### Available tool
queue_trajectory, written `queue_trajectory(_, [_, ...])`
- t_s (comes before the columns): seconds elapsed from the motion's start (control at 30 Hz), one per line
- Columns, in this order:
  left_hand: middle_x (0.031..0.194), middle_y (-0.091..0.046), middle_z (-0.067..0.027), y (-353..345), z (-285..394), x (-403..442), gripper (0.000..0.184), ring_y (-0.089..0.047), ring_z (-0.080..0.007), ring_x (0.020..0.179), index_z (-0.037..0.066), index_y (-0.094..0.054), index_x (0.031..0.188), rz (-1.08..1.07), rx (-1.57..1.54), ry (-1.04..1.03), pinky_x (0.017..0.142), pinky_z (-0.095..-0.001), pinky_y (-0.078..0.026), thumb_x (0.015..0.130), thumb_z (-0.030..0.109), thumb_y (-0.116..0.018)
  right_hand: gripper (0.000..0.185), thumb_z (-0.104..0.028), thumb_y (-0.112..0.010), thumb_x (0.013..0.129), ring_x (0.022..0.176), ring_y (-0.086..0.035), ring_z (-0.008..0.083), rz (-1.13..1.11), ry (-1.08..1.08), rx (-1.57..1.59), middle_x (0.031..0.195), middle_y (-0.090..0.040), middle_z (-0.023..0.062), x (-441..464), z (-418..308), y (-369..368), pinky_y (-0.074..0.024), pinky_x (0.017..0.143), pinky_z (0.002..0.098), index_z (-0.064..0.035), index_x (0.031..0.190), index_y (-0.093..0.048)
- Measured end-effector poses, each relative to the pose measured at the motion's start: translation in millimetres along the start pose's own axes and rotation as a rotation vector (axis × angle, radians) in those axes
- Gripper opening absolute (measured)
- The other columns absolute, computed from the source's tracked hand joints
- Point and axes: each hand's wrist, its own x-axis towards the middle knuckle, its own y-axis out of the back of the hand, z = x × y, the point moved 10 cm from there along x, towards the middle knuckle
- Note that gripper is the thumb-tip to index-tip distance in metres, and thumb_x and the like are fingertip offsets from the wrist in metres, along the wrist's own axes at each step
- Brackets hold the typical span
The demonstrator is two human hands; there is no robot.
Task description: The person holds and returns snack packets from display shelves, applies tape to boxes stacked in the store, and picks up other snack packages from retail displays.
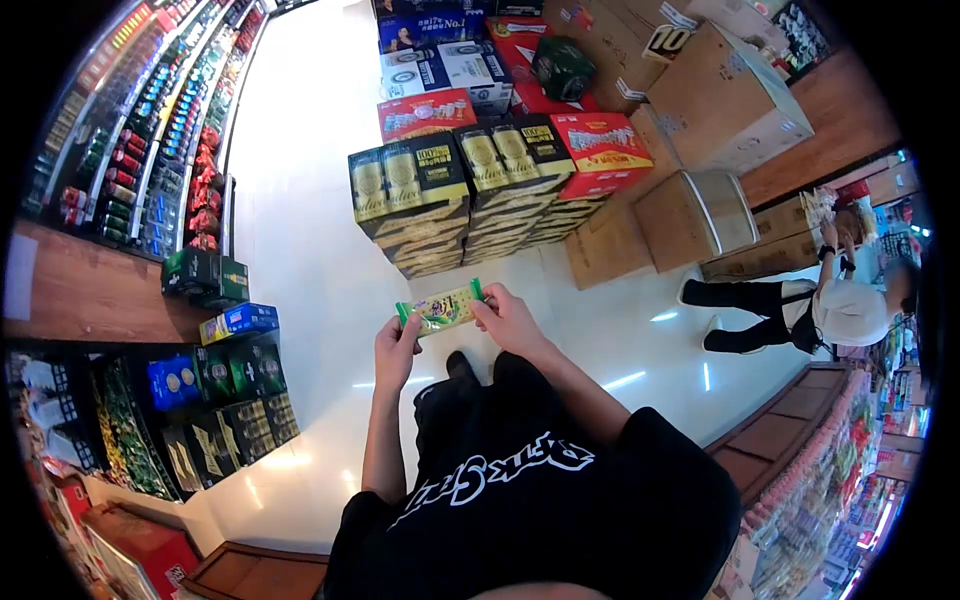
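Note:
A small packet of biscuits (441, 311) in a pale wrapper with green crimped ends is held out level in front of my body. The fingers of my left hand (398, 338) close on its left end. At the right end, my right hand (499, 308) pinches the green edge. Printed characters on the wrapper's face are partly readable, but small. Just beyond the packet stand stacked black-and-gold drink cartons (412, 185).
Red cartons (604, 155) and brown cardboard boxes (690, 220) stand ahead to the right. Bottle shelves (150, 130) line the left, with green cartons (207, 275) nearer me. Another person (840, 312) stands at the right by goods. Shiny tiled floor (300, 230) runs between.

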Motion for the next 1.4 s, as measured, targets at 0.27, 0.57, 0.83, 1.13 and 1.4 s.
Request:
queue_trajectory(0.27, [0.071,-0.057,-0.0033,39.2,5.5,121.7,0.032,-0.056,-0.0098,0.066,0.005,-0.054,0.082,0.113,0.167,0.122,0.059,-0.0238,-0.044,0.092,0.033,-0.062,0.027,-0.021,-0.058,0.091,0.078,-0.067,0.0284,-0.035,0.01,-0.055,0.084,-0.068,0.0164,138.9,7.9,-17.4,-0.0502,0.071,0.0398,0.0021,0.105,-0.053])
queue_trajectory(0.57, [0.1,-0.063,-0.0076,81.5,1.6,251.9,0.042,-0.061,-0.016,0.089,0.0,-0.052,0.117,0.222,0.101,0.3,0.071,-0.03,-0.048,0.089,0.029,-0.065,0.024,-0.023,-0.054,0.091,0.08,-0.064,0.0396,-0.197,0.012,-0.185,0.081,-0.066,0.0192,288.6,-23.8,-41.3,-0.0482,0.071,0.0486,0.0001,0.097,-0.052])
queue_trajectory(0.83, [0.097,-0.067,-0.0236,96.1,13.0,364.8,0.038,-0.066,-0.0285,0.082,-0.01,-0.059,0.114,0.352,0.35,0.09,0.077,-0.0367,-0.052,0.086,0.015,-0.056,0.028,-0.029,-0.052,0.092,0.078,-0.063,0.043,-0.247,-0.041,-0.475,0.081,-0.064,0.0245,399.3,-11.3,-63.1,-0.0489,0.069,0.0527,-0.0023,0.1,-0.051])
queue_trajectory(1.13, [0.127,-0.047,-0.0266,112.9,-1.7,377.7,0.05,-0.064,-0.0275,0.093,-0.008,-0.052,0.126,0.437,0.369,0.297,0.08,-0.0351,-0.052,0.086,0.021,-0.061,0.027,-0.026,-0.053,0.092,0.083,-0.063,0.0447,-0.201,-0.119,-0.385,0.085,-0.065,0.0259,439.5,24.5,-72.4,-0.0486,0.074,0.0512,-0.0003,0.101,-0.051])
queue_trajectory(1.4, [0.112,-0.062,-0.0135,162.0,-102.8,217.1,0.042,-0.062,-0.0218,0.097,-0.002,-0.058,0.119,0.622,0.162,0.477,0.079,-0.0338,-0.051,0.089,0.028,-0.061,0.039,-0.037,-0.059,0.089,0.086,-0.065,0.0403,-0.038,-0.135,-0.392,0.084,-0.067,0.0219,428.4,11.5,-55.7,-0.0493,0.076,0.0458,-0.0003,0.1,-0.054])
